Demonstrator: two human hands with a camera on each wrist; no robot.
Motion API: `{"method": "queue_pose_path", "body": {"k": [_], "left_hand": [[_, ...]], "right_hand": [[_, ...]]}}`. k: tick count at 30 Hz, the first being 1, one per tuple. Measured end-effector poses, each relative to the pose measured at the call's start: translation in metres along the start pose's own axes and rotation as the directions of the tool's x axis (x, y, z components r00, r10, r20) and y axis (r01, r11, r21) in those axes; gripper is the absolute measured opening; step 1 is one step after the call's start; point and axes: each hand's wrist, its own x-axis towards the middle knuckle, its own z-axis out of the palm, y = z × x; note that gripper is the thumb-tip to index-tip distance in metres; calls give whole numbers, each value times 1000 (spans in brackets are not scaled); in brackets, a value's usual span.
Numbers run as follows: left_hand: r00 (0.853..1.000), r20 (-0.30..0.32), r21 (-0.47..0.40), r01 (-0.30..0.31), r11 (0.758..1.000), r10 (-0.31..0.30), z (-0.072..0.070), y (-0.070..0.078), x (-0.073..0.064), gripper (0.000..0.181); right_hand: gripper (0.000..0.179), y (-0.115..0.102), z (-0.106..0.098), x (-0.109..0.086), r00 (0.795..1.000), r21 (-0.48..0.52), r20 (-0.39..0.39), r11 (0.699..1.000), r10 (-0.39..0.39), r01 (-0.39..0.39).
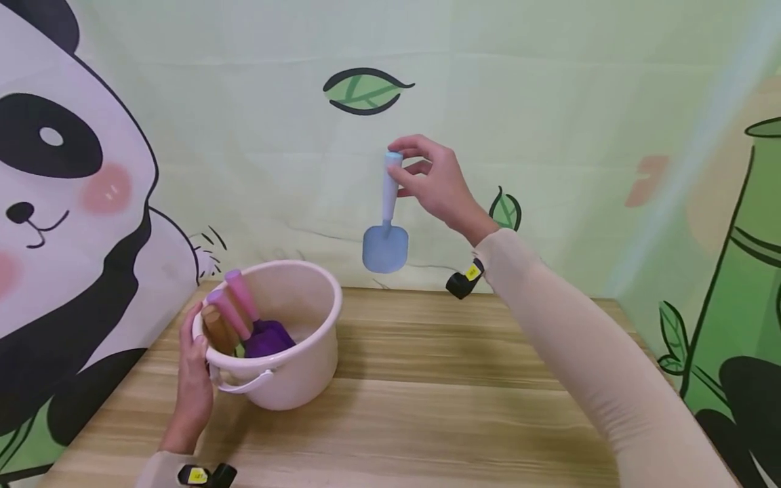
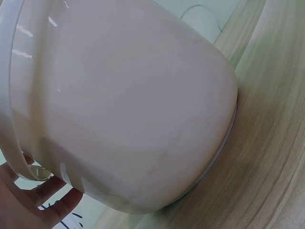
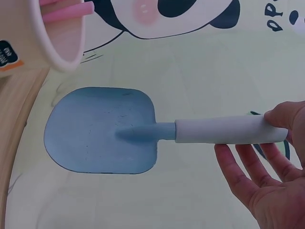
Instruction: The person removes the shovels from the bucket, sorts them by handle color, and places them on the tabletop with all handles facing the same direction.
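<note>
My right hand (image 1: 436, 179) pinches a toy shovel by the top of its pale handle (image 3: 224, 130), holding it up in the air. The shovel's blue blade (image 1: 385, 249) hangs downward, to the right of and higher than a pale pink bucket (image 1: 305, 379). My left hand (image 1: 194, 373) grips the bucket's rim on its left side, with fingers (image 2: 66, 202) along the outer wall. Inside the bucket lean pink-handled tools (image 1: 228, 313), a purple blade (image 1: 268, 339) and a brown handle (image 1: 216, 329). Their lower ends are partly hidden by the rim.
The bucket stands on a wood-grain table (image 1: 464, 407), its white carrying handle (image 1: 247, 385) hanging at the front. Behind the table's back edge hangs a pale green cloth (image 1: 256, 135) printed with a panda (image 1: 122, 135) and leaves.
</note>
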Motion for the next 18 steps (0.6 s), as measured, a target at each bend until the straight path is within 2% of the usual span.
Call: {"method": "queue_pose_path", "body": {"k": [12,18], "left_hand": [[1000,9,-27,21,999,-20,1,-1,1,55],[1000,1,-15,17,1000,-17,1,-1,3,55]], "right_hand": [[36,21,-43,-30,998,-111,-46,992,47,-52],[36,27,-64,-42,996,-130,-64,989,63,-71]]}}
